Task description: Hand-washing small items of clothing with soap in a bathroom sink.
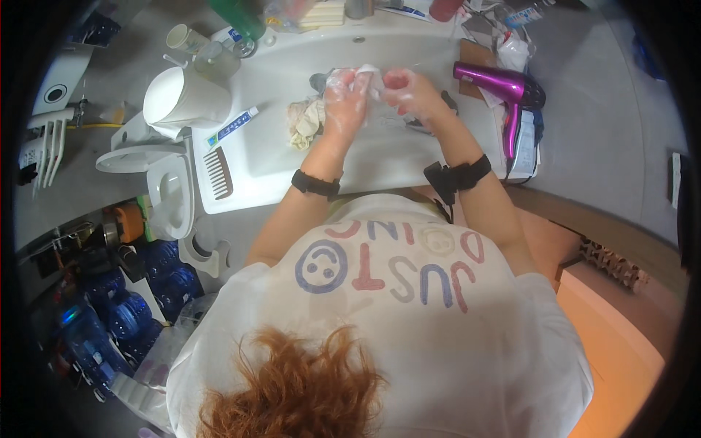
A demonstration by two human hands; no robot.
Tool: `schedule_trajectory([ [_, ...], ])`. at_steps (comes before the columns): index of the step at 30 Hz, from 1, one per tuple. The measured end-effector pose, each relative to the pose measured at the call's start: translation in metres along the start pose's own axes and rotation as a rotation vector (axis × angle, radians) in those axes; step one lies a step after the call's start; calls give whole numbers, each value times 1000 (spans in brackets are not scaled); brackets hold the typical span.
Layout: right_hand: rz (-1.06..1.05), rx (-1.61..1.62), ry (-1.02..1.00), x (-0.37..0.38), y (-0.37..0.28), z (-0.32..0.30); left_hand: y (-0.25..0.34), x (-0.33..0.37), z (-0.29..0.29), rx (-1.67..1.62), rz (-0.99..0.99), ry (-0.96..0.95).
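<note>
My left hand [345,102] and my right hand [410,95], both coated in white suds, are raised over a white sink [270,166]. A small wet white cloth [370,76] is bunched between them. The fingers of the left are closed on it; those of the right are curled at its other side, and suds partly hide their grip. Just left of my left hand lies a crumpled beige cloth [305,124] in the basin, with a grey cloth [318,82] behind it. Under my right wrist a dark cloth [420,126] shows in part.
Along the sink's left rim are a brown comb [218,174], a toothpaste tube [232,125] and a white bucket-like container [179,101]. A purple hair dryer [504,86] rests at the right rim. Cups, a green bottle [238,16] and packages crowd the back left. A toilet [171,191] stands at left.
</note>
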State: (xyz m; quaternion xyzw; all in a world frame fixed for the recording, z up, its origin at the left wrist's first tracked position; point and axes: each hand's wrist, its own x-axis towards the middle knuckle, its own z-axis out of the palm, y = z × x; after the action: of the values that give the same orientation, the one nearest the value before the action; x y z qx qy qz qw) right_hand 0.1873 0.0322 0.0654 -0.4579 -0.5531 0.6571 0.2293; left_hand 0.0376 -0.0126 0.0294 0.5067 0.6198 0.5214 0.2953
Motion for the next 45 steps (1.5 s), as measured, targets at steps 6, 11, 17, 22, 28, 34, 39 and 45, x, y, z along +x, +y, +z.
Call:
schedule_trajectory([
  [6, -65, -262, 267, 15, 34, -9, 21, 1, 3, -580, -438, 15],
  [11, 94, 1080, -164, 1, 18, -27, 28, 1, -2, -1306, -853, -164],
  [17, 56, 1146, -272, 1, 16, -37, 27, 8, 2, -1451, -866, -269],
  [22, -76, 177, 113, -18, -10, -10, 19, 15, -2, -1453, -823, -177],
  [28, -372, -555, 151, -3, -14, 55, -44, 6, 10, -1895, -579, -732],
  [34, -307, -1009, 257, 24, 8, 46, -4, -9, 19, -1192, -811, -122],
  [39, -476, -1035, 164, 43, 29, 43, -34, 1, 4, -1574, -496, -691],
  [45, -577, -1168, 25, 15, 15, 86, -76, -1, -13, -1683, -621, -468],
])
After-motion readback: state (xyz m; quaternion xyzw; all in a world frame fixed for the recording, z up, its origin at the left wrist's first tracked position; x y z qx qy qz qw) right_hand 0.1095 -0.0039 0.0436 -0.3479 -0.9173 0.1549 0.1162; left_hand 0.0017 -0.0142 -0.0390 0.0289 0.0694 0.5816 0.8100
